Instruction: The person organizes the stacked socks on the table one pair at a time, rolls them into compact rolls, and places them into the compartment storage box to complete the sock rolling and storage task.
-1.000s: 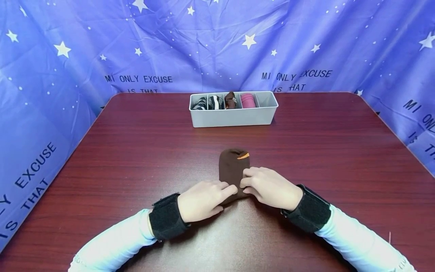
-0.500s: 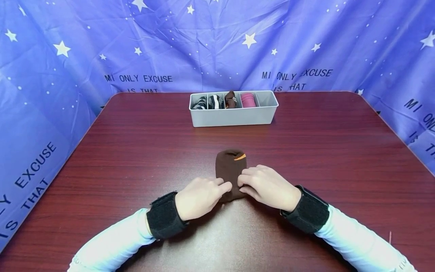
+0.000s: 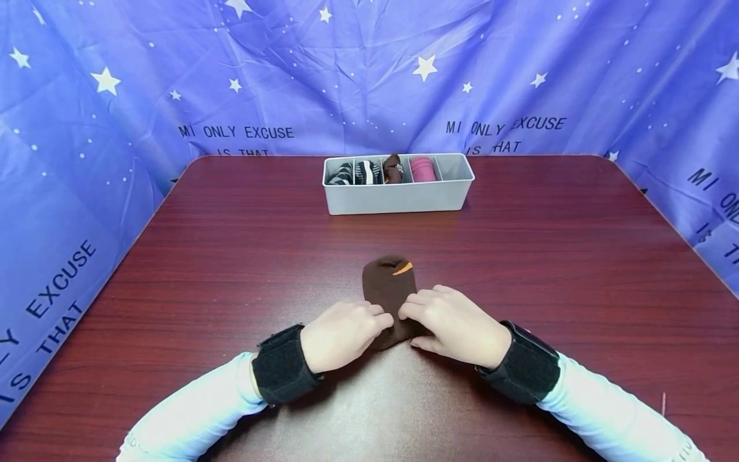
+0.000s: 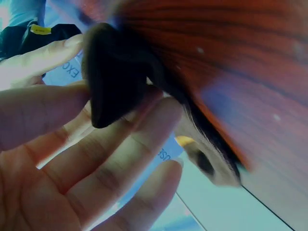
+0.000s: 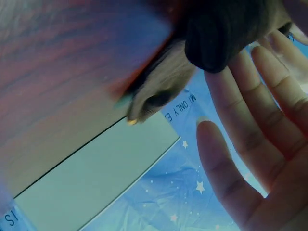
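Observation:
A folded brown sock (image 3: 388,285) with an orange patch at its far end lies in the middle of the table in the head view. My left hand (image 3: 345,335) pinches its near left edge; in the left wrist view a dark fold of fabric (image 4: 115,77) sits between thumb and fingers. Across from it, my right hand (image 3: 458,324) holds the near right edge, fingers over the top and thumb spread lower by the corner. The right wrist view shows the fabric's rolled end (image 5: 207,43) against the fingers, with the thumb mostly out of frame.
A grey divided box (image 3: 398,200) stands at the table's back. Its compartments hold black-and-white striped rolls, a brown bundle (image 3: 394,170) and a pink roll (image 3: 423,170); the rightmost shows nothing inside. A blue star-print curtain (image 3: 369,77) hangs behind.
The sock and left hand have shifted slightly left. My right hand's thumb has spread away from its fingers toward the sock's near corner. The box stays put.

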`<state>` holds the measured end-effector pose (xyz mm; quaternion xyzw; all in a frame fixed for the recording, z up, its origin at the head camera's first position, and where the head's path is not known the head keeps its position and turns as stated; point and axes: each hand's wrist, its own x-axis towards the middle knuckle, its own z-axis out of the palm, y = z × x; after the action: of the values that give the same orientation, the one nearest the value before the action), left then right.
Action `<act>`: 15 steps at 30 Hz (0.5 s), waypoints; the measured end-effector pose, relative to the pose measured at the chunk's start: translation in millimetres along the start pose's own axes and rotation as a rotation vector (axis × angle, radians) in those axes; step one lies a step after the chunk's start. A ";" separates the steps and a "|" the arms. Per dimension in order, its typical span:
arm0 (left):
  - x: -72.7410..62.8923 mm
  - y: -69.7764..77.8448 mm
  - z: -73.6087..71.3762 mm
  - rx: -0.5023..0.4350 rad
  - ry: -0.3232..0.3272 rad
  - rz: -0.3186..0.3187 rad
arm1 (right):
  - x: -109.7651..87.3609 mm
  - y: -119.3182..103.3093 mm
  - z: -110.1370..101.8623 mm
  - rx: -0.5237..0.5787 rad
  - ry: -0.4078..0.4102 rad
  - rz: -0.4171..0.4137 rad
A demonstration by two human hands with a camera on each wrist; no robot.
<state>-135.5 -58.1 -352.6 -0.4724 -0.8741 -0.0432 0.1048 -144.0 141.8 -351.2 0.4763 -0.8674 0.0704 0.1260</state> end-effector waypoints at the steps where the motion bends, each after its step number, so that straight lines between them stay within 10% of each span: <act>1: 0.3 0.7 0.0 -0.012 -0.003 0.001 | -0.3 -0.5 0.5 -0.003 -0.002 -0.001; 15: -0.7 7.7 -4.6 0.027 0.073 -0.052 | -0.4 -2.5 3.3 -0.014 0.025 -0.024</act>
<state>-127.9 -55.2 -348.5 -0.4461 -0.8822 -0.0514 0.1419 -142.2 140.0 -354.4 0.4847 -0.8605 0.0687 0.1411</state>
